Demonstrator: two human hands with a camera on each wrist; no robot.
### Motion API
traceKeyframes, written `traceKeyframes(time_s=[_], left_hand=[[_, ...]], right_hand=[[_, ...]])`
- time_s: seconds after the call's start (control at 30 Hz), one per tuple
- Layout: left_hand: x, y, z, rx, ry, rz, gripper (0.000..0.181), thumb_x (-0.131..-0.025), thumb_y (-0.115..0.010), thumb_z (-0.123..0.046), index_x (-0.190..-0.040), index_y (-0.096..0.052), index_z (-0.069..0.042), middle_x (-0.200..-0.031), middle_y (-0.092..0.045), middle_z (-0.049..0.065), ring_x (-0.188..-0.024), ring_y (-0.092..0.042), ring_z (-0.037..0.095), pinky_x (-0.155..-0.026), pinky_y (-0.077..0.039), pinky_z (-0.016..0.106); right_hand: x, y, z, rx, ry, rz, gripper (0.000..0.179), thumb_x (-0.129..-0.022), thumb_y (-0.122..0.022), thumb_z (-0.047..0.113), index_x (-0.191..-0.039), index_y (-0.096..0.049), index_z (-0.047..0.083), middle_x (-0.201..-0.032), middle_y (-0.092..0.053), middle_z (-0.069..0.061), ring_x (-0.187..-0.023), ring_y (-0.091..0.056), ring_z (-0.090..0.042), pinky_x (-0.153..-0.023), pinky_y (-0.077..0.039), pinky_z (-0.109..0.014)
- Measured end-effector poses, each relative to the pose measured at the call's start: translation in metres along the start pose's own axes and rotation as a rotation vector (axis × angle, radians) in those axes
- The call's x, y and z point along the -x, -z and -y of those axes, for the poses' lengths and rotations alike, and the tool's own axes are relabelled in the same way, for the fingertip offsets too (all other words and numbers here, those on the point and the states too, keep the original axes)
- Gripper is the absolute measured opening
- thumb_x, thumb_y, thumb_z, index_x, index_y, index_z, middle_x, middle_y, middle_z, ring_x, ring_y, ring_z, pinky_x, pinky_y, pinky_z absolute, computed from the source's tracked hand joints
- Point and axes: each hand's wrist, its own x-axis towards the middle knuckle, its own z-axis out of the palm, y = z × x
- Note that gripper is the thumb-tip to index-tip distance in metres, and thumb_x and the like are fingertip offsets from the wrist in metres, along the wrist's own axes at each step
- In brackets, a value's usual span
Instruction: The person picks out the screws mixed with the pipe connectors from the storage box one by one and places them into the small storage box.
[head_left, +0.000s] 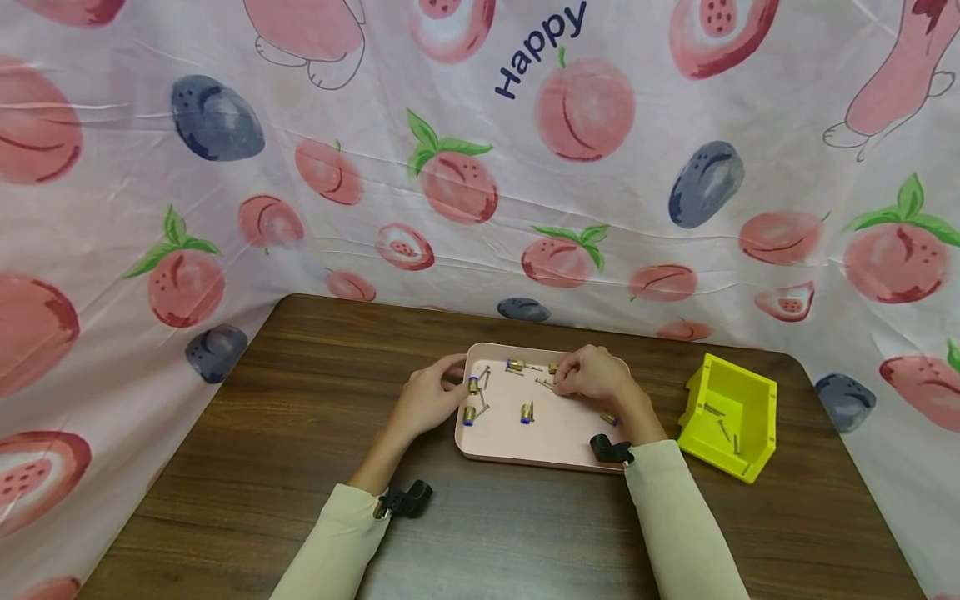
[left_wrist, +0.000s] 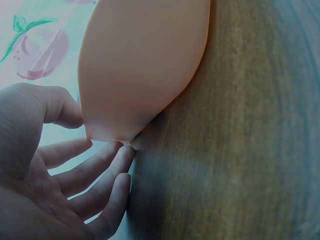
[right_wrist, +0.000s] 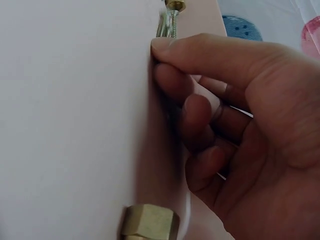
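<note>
A shallow pink tray (head_left: 498, 437) lies on the table, holding several brass fittings (head_left: 527, 412) with blue ends and several small screws (head_left: 482, 400). At its left rim, my left hand (head_left: 431, 396) grips the edge; in the left wrist view the thumb (left_wrist: 65, 112) is on one side and the fingertips touch the other. My right hand (head_left: 597, 375) is over the tray's right part, thumb and index finger pinched low at some screws (right_wrist: 170, 25). The fingertips hide part of these screws. A brass fitting (right_wrist: 150, 220) sits near that hand's lower side.
To the right of the tray stands a yellow bin (head_left: 738, 467) with several screws inside. The brown wooden table (head_left: 300, 400) extends left and in front of the tray. A fruit-patterned cloth (head_left: 465, 275) hangs behind and at both sides.
</note>
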Motion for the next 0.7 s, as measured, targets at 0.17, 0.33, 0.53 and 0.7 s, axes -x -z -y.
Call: traceKeyframes(time_s=[0.17, 0.33, 0.53, 0.7], left_hand=[[0.002, 0.001, -0.003, 0.004, -0.012, -0.009, 0.056, -0.096, -0.076, -0.036, -0.151, -0.068, -0.023, -0.12, -0.08, -0.004, -0.092, -0.076, 0.008, -0.084, -0.062, 0.04], [0.003, 0.002, -0.005, 0.006, -0.017, -0.008, 0.057, -0.096, -0.076, -0.037, -0.151, -0.068, -0.022, -0.121, -0.08, -0.003, -0.093, -0.077, 0.009, -0.084, -0.062, 0.041], [0.004, 0.002, -0.006, 0.008, -0.014, -0.014, 0.058, -0.096, -0.076, -0.037, -0.151, -0.068, -0.021, -0.121, -0.08, -0.003, -0.092, -0.077, 0.007, -0.084, -0.062, 0.04], [0.003, 0.001, -0.005, 0.02, -0.003, -0.012, 0.058, -0.096, -0.077, -0.037, -0.151, -0.068, -0.022, -0.12, -0.08, -0.005, -0.092, -0.077, 0.007, -0.083, -0.061, 0.037]], right_hand=[[0.0, -0.001, -0.001, 0.029, 0.017, 0.014, 0.002, -0.082, -0.082, 0.023, -0.082, -0.084, 0.022, -0.08, -0.069, 0.01, -0.076, -0.057, -0.013, -0.076, -0.041, -0.035], [-0.002, -0.001, -0.004, 0.012, 0.07, 0.035, 0.004, -0.082, -0.078, 0.021, -0.079, -0.082, 0.02, -0.073, -0.064, 0.01, -0.071, -0.054, -0.013, -0.071, -0.038, -0.034], [-0.004, -0.003, -0.011, -0.042, 0.125, 0.035, 0.007, -0.083, -0.073, 0.021, -0.077, -0.078, 0.022, -0.073, -0.062, 0.009, -0.067, -0.053, -0.012, -0.066, -0.036, -0.031], [0.002, 0.0, -0.006, -0.103, 0.092, 0.037, 0.005, -0.084, -0.076, 0.02, -0.081, -0.077, 0.016, -0.075, -0.063, 0.006, -0.069, -0.055, -0.014, -0.071, -0.038, -0.034]])
